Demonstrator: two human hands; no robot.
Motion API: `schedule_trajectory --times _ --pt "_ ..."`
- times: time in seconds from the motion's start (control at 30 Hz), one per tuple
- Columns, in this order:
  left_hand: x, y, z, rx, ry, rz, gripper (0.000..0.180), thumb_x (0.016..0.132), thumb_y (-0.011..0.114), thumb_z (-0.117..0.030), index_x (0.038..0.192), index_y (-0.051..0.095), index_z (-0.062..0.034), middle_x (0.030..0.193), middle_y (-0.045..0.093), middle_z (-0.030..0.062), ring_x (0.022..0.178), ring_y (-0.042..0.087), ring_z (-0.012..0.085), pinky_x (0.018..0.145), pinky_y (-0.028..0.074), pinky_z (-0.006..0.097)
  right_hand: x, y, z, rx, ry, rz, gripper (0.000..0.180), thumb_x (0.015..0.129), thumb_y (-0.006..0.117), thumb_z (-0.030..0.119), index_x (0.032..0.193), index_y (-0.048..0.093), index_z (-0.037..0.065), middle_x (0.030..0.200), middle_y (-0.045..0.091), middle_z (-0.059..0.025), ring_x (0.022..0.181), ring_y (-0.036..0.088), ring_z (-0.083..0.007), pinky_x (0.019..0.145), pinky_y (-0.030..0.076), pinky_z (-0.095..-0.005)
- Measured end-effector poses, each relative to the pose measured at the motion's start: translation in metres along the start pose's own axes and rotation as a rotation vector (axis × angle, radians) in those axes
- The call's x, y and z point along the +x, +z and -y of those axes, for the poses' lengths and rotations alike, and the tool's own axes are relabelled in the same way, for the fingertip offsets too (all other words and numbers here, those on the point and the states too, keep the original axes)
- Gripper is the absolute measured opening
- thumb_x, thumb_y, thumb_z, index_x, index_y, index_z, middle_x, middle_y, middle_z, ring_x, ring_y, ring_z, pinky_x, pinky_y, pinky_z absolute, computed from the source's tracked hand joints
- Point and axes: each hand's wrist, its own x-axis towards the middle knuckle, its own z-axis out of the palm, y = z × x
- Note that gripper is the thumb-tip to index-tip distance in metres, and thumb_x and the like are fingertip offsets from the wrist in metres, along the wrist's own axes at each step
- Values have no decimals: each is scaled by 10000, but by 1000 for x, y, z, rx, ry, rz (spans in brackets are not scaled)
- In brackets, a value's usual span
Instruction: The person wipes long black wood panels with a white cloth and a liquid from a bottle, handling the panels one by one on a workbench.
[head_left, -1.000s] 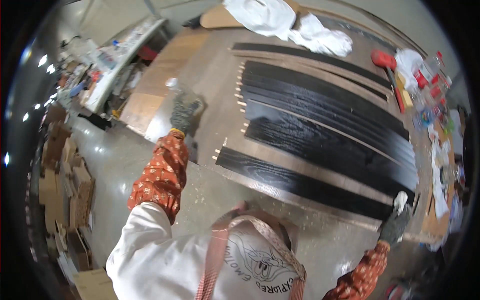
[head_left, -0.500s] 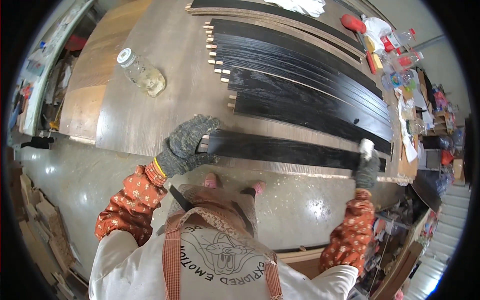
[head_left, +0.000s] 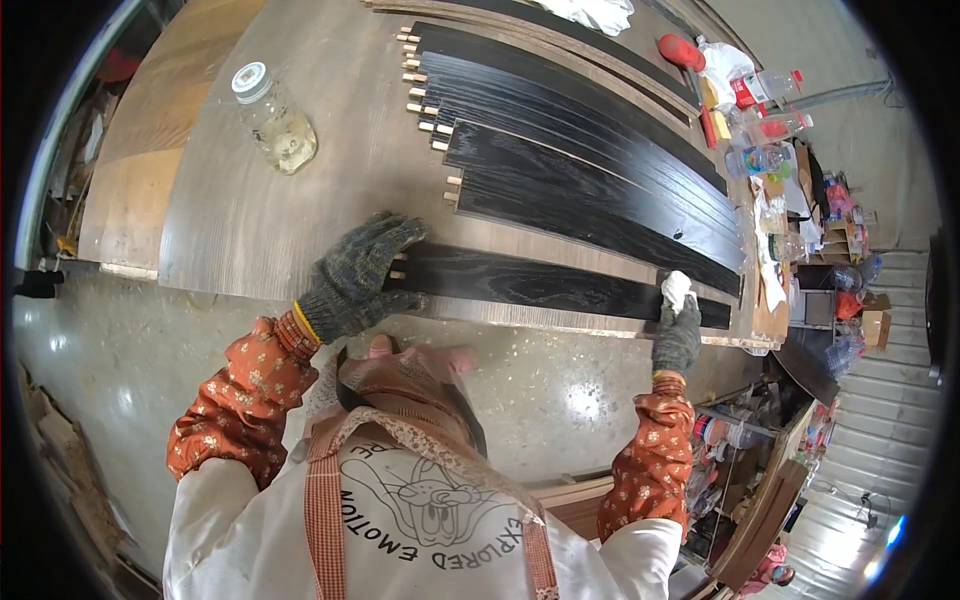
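Observation:
A long black-stained wooden board (head_left: 540, 283) lies along the near edge of a big brown work table (head_left: 300, 190). My left hand (head_left: 358, 275), in a dark knit glove, grips the board's left end, where pale tenons stick out. My right hand (head_left: 678, 335), gloved too, presses a small white cloth (head_left: 677, 288) onto the board near its right end. Several more black boards (head_left: 590, 170) lie side by side farther back on the table.
A clear glass jar with a white lid (head_left: 273, 118) lies on the table at the left. Plastic bottles, a red tool and clutter (head_left: 755, 110) crowd the far right end. White cloth (head_left: 600, 12) sits at the top. Concrete floor (head_left: 560, 385) runs below the table's edge.
The view has swung from over the floor to above the table. My left hand came onto the board's left end and closed on it; my right hand stays with the cloth near its right end.

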Motion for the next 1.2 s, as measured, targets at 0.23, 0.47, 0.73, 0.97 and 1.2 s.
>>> schedule_trajectory --times 0.23,0.47,0.73,0.97,1.2 --pt "-9 -1 0 -64 -161 16 713 711 797 -306 1283 473 -31 1244 544 173 1152 515 375 991 422 432 -30 -28 239 122 -619 118 548 821 541 130 1359 446 86 1396 426 -159 1315 384 -344 1105 295 -467" --pt "1 0 -8 39 -93 -4 732 677 809 -317 1279 495 -45 1256 538 170 1170 504 370 1000 416 436 6 -29 94 -68 -363 93 566 772 620 138 1318 480 88 1297 488 -181 1212 463 -349 1052 357 -459" --pt "-11 -5 -9 -10 -280 19 759 666 796 -360 1293 494 -58 1300 517 156 1205 481 362 1025 398 434 26 -50 106 304 -578 278 470 851 531 162 1299 492 25 1345 473 -191 1270 432 -336 1084 332 -436" --pt "-9 19 0 84 -83 -102 765 731 749 -419 1349 436 -96 1294 522 142 1181 504 342 1026 388 444 -2 -16 235 218 -785 117 558 736 650 248 1250 539 62 1323 510 -110 1202 489 -341 1019 396 -469" --pt "-18 10 -8 80 -237 -48 812 717 753 -343 1394 382 -91 1352 473 188 1263 435 358 1049 369 445 8 -31 262 275 -830 236 418 754 648 233 1126 636 45 1285 522 -179 1285 396 -361 1066 341 -477"
